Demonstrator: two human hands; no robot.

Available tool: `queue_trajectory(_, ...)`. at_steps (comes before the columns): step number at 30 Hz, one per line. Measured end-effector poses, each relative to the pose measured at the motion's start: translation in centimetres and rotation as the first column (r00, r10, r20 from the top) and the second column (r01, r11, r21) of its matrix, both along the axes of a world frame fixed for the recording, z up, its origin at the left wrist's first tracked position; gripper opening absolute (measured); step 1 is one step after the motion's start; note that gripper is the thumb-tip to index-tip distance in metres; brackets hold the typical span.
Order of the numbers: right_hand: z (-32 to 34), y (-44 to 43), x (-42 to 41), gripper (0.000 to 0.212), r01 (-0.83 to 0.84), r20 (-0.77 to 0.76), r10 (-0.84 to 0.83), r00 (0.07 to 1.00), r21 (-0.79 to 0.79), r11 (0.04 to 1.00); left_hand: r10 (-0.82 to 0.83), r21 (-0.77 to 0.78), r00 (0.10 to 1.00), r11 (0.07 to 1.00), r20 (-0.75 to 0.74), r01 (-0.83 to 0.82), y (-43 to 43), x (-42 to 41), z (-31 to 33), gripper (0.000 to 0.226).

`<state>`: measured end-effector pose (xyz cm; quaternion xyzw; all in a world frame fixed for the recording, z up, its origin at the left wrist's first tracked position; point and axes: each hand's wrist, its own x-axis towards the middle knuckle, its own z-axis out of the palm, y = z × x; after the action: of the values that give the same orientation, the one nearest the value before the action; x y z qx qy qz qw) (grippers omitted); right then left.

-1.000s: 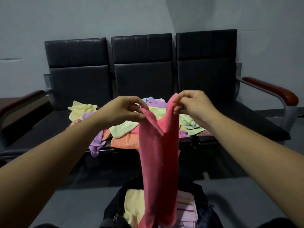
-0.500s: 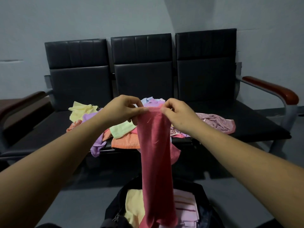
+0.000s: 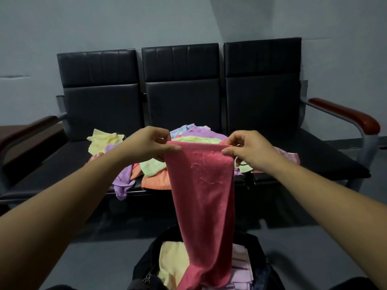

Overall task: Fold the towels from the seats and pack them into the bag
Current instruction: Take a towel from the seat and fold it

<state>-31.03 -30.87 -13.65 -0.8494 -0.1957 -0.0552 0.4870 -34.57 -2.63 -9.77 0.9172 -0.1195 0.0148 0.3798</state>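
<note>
**Desk:** What is at the centre of the frame?

**Photographer:** A pink towel point(image 3: 201, 185), held up by its top edge. The left hand point(image 3: 146, 143) pinches one upper corner and the right hand point(image 3: 249, 151) pinches the other. The hands are apart, with the edge stretched between them.

**Desk:** And the rest of the towel?

**Photographer:** It hangs straight down to the bottom centre, where its lower end reaches the mouth of an open black bag point(image 3: 144, 266). A yellow towel point(image 3: 169, 262) lies inside the bag, to the left of the pink one, with pale folded cloth to the right.

**Desk:** Behind the hands?

**Photographer:** Three black seats point(image 3: 180, 101) run across the middle of the frame against a grey wall point(image 3: 104, 24). A loose pile of towels point(image 3: 150, 166) in yellow, purple, green and orange lies on the seat cushions, just behind the hands. A brown armrest point(image 3: 345, 116) shows at the right.
</note>
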Motion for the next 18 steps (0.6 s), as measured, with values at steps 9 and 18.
queue_trajectory(9,4.6,0.9,0.2,0.01,0.058,0.187,-0.072,0.98,0.078,0.995,0.177,-0.146,0.907,0.981,0.381,-0.13,-0.8,0.8,3.1,0.019)
queue_trajectory(18,8.2,1.0,1.8,0.027,0.083,0.034,-0.096,0.995,0.275,0.958,0.186,-0.099,0.889,0.982,0.419,-0.159,-0.6,1.3,6.3,0.017)
